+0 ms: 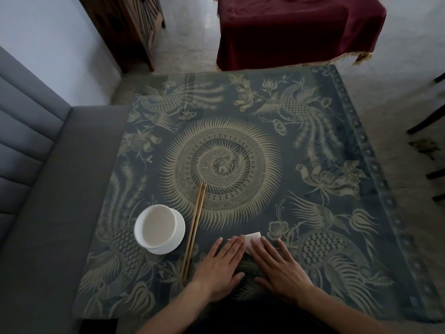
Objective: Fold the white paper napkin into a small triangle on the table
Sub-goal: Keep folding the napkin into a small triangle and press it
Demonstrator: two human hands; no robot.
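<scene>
The white paper napkin (253,238) lies flat on the table (313,145) near its front edge, mostly covered by my fingers. Only its far edge and a strip between my hands show, so its folded shape cannot be told. My left hand (220,266) lies palm down with fingers spread, its fingertips on the napkin's left part. My right hand (279,268) also lies flat, fingers apart, pressing on the napkin's right part. Neither hand grips anything.
A white bowl (157,225) stands on a white saucer (179,239) to the left of my hands. A pair of wooden chopsticks (194,227) lies between the bowl and my left hand. A grey sofa (36,189) borders the table's left side.
</scene>
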